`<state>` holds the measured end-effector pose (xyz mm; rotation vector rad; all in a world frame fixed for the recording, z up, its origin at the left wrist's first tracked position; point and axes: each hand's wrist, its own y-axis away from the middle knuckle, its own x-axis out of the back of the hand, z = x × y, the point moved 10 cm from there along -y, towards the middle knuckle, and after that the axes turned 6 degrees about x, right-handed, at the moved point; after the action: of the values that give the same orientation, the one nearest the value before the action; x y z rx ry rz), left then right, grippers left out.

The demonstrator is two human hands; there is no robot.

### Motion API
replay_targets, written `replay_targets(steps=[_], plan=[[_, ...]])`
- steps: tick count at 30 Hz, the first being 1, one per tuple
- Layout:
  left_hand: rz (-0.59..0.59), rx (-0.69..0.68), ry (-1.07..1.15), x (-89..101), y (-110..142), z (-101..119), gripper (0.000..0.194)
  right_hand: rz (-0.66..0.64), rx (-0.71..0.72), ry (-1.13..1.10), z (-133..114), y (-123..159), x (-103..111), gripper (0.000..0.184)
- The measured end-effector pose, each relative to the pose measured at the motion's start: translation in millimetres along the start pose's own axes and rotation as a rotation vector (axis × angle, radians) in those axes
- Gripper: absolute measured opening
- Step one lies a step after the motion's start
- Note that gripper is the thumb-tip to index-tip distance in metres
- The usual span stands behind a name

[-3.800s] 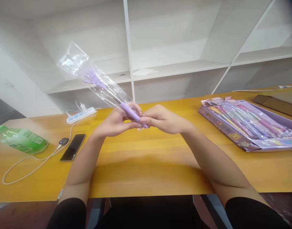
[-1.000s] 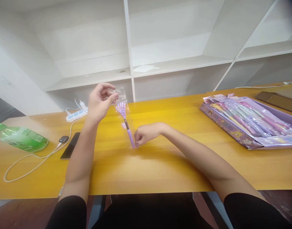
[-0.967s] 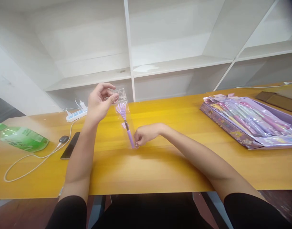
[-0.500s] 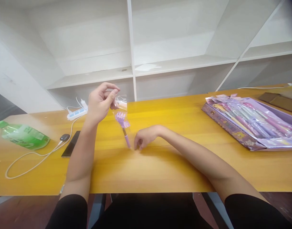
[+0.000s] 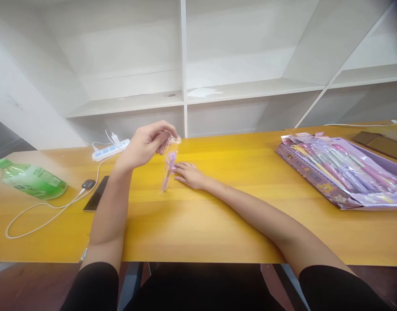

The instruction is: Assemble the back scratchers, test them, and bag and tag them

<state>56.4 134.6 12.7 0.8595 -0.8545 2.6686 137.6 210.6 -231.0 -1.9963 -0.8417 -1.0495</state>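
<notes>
My left hand (image 5: pixel 153 140) is closed in a pinch on the top of a clear plastic bag. Inside the bag hangs a purple pen (image 5: pixel 168 177), its top shaped like a purple claw or small hand, tilted with the lower end to the left. My right hand (image 5: pixel 190 175) is beside the bag's right side, palm down, fingers stretched out and thumb apart. Its fingertips are at the pen's upper part; whether they touch the bag I cannot tell.
At right lies an open purple display box (image 5: pixel 318 177) with several bagged pens. On the left are a green bottle (image 5: pixel 34 179) on its side, a black phone (image 5: pixel 97 196), a white cable (image 5: pixel 52 206) with a black device (image 5: pixel 88 184), and a power strip (image 5: pixel 110 150). White shelving (image 5: pixel 234 93) stands behind.
My left hand has shifted right with the bagged pen, whose lower end has swung left. My right hand has left the bag's bottom, moved up and straightened its fingers.
</notes>
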Motion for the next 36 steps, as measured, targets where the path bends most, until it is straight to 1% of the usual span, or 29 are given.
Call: replay_targets(steps=[3,5,9,10,11,13,15,17,20,23,26,29,32,34,36], plan=[[-0.036,-0.075,-0.063,-1.0,1,8,0.025,0.028,-0.007,-0.003,4,0,0,0.037],[-0.05,-0.089,-0.097,-0.8,2,11,0.028,0.039,-0.016,-0.012,7,-3,3,0.035],[-0.044,-0.012,-0.117,1.7,1,9,0.027,0.027,-0.031,-0.032,14,-7,7,0.025],[-0.037,0.004,-0.114,2.3,1,8,0.027,0.021,-0.042,-0.033,16,-7,7,0.025],[-0.031,0.015,-0.113,2.6,1,8,0.026,0.014,-0.058,-0.034,18,-7,8,0.03],[-0.019,0.021,-0.136,2.6,2,9,0.023,-0.006,-0.097,-0.033,23,-6,9,0.047],[0.0,-0.002,-0.193,3.0,4,14,0.015,-0.04,-0.138,-0.036,28,-4,8,0.06],[-0.001,-0.028,-0.253,2.0,6,19,0.006,-0.086,-0.177,-0.046,33,-1,10,0.062],[-0.024,-0.033,-0.314,0.4,8,20,0.012,-0.164,-0.219,-0.082,39,4,15,0.071],[0.019,-0.026,-0.36,5.7,9,18,0.013,-0.241,-0.235,-0.117,42,8,21,0.077],[0.051,-0.03,-0.385,9.1,9,17,0.014,-0.29,-0.26,-0.123,44,11,24,0.073],[0.074,-0.03,-0.372,11.4,10,18,0.014,-0.33,-0.279,-0.124,44,12,21,0.065],[0.096,-0.007,-0.347,14.1,11,20,0.009,-0.342,-0.288,-0.122,42,12,20,0.06],[0.099,0.017,-0.322,15.3,12,20,0.008,-0.352,-0.28,-0.132,38,11,20,0.05],[0.094,0.03,-0.288,16.0,12,19,0.009,-0.359,-0.26,-0.148,31,10,19,0.035]])
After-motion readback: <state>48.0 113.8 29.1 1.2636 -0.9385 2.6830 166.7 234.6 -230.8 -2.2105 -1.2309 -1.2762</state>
